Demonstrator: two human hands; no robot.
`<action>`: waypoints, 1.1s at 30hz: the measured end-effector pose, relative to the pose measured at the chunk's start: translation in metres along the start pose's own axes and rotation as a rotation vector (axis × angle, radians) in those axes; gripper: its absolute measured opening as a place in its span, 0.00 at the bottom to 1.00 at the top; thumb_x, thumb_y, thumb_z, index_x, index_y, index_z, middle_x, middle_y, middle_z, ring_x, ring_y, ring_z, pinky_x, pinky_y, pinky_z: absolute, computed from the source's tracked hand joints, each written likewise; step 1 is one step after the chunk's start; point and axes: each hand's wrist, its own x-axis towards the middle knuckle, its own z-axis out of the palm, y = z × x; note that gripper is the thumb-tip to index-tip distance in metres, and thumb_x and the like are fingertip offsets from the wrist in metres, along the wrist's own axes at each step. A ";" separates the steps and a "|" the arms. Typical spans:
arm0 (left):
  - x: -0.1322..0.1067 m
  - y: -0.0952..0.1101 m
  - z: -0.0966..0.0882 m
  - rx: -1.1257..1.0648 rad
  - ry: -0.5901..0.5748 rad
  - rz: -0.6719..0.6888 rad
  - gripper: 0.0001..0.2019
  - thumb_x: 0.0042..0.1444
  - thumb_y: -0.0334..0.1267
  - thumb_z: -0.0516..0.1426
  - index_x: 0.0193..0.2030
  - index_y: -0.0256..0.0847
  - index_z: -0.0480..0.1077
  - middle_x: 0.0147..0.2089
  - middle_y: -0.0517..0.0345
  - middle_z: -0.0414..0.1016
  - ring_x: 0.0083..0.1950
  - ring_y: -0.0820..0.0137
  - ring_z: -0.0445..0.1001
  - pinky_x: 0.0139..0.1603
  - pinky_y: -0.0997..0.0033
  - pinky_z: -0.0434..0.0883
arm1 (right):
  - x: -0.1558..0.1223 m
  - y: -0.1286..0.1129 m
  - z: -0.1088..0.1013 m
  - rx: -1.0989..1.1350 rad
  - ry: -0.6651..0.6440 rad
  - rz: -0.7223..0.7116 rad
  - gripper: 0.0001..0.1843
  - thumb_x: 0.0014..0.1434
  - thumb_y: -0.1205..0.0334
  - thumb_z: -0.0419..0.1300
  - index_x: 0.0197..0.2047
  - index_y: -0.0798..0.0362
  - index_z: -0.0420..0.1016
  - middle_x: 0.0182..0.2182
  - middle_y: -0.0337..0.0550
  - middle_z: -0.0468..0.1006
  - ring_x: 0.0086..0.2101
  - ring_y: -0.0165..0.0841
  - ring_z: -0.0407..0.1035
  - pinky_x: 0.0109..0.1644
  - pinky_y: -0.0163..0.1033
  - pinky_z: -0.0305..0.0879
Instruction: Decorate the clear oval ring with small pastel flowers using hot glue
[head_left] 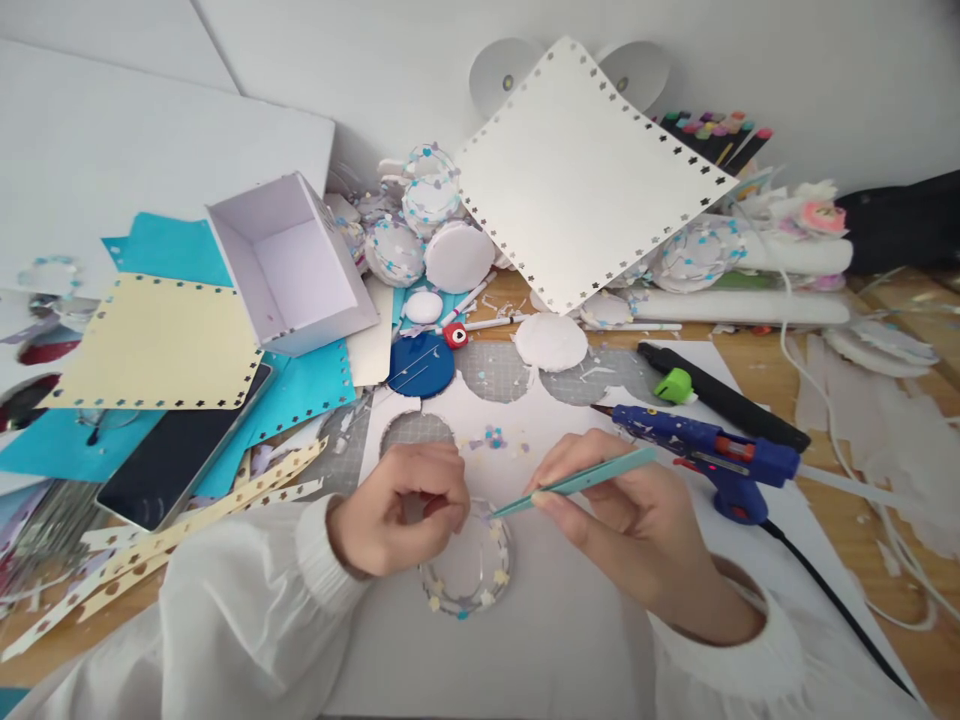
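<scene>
My right hand grips light teal tweezers, their tips pointing left and down at the upper edge of a small wreath-like ring. The ring is decorated with cream, blue and pale paper flowers and sits on white paper. At its upper left edge my left hand is closed in a pinch; its fingers hide what they hold, if anything. Just beyond the ring, loose blue and lilac paper flowers lie scattered.
A blue glue gun lies to the right, its black cable running toward me. Left are a phone, cream punched paper and an open white box. Behind stand decorated balls, a blue round lid and a punched white card.
</scene>
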 end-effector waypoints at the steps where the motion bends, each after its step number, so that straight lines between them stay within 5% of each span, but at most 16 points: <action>1: 0.000 0.000 0.000 -0.003 0.005 0.000 0.13 0.53 0.36 0.55 0.18 0.42 0.67 0.18 0.54 0.65 0.23 0.66 0.60 0.27 0.65 0.57 | 0.000 0.000 0.000 -0.003 -0.001 -0.001 0.06 0.58 0.70 0.60 0.36 0.49 0.73 0.30 0.41 0.75 0.33 0.34 0.72 0.34 0.40 0.71; 33: -0.003 -0.004 -0.002 -0.015 -0.031 0.074 0.12 0.56 0.30 0.51 0.22 0.40 0.67 0.21 0.53 0.67 0.26 0.67 0.62 0.29 0.67 0.59 | 0.002 0.001 0.000 -0.003 0.056 0.019 0.04 0.58 0.68 0.61 0.36 0.49 0.73 0.31 0.40 0.74 0.34 0.33 0.72 0.36 0.38 0.72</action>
